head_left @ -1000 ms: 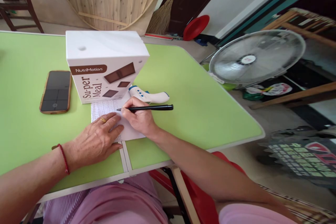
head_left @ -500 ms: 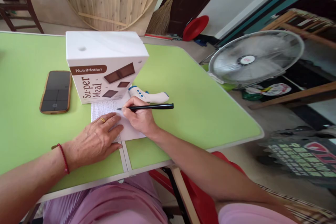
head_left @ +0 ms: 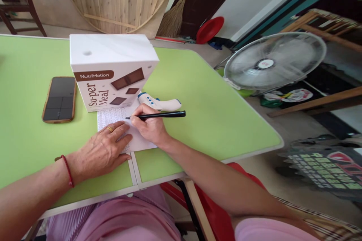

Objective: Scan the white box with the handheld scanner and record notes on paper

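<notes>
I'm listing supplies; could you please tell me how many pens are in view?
1: the black pen in the right hand, its tip at the paper. The box could hide others.

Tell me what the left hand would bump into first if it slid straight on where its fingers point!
Probably the right hand, with its black pen. The left hand lies partly on the paper, pointing that way, and the two look very close, though one view makes depth unclear.

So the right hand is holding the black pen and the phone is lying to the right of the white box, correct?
Not quite: the head view shows the phone lying to the left of the white box. The right hand is holding the black pen.
</notes>
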{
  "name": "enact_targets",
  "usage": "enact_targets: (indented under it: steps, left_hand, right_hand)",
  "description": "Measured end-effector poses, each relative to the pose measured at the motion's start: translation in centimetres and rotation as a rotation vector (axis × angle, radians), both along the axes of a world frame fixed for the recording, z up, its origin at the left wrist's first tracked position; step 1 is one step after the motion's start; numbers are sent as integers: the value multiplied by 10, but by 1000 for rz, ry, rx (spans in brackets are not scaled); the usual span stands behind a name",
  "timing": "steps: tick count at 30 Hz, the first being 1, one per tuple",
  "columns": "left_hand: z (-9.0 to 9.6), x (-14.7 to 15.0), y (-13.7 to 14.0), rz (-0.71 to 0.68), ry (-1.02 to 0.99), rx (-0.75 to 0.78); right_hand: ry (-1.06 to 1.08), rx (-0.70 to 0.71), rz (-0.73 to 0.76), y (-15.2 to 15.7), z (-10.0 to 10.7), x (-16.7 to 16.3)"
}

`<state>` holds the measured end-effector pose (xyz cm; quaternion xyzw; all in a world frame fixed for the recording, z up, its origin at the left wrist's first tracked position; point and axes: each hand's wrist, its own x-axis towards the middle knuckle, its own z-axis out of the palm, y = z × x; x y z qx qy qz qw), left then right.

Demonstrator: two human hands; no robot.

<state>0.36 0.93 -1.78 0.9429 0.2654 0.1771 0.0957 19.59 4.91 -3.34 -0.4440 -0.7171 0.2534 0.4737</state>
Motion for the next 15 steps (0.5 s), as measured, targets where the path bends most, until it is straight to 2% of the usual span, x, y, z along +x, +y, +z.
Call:
enact_targets:
  steps: [15]
  left_hand:
    - [1, 0, 0, -3, 28, 32]
  right_hand:
    - [23, -29, -66, 2, -1, 3]
